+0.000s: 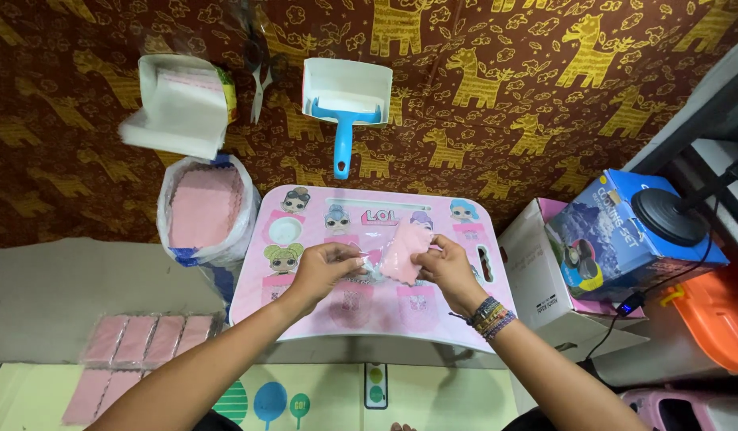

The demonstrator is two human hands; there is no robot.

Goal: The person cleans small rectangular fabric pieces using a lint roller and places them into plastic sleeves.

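**Two hands holding one pink cloth square over a pink lap tray**

At centre frame, the left hand [325, 267] and right hand [447, 267] meet above the pink lap tray [305, 307]. Between them hangs one pink cloth square [402, 249], tilted, its long axis running from lower left to upper right. The right hand's fingers pinch its right edge; the left hand's fingertips close narrowly at its lower left corner, where a clear wrapper appears to lie, though the detail is too fine to confirm. The cloth sits just right of the left hand and touches the right hand, which is thus the nearer.

Counts: one open bag of pink cloths [203, 209] at left of the tray; one row of four packed pink pieces [149, 337] at lower left, with more below, partly cut off; one white box of sheets [181, 104] at upper left; one blue-handled roller in a white tray [345, 104] at upper centre; one blue carton [616, 239] on a white box [532, 271] at right.
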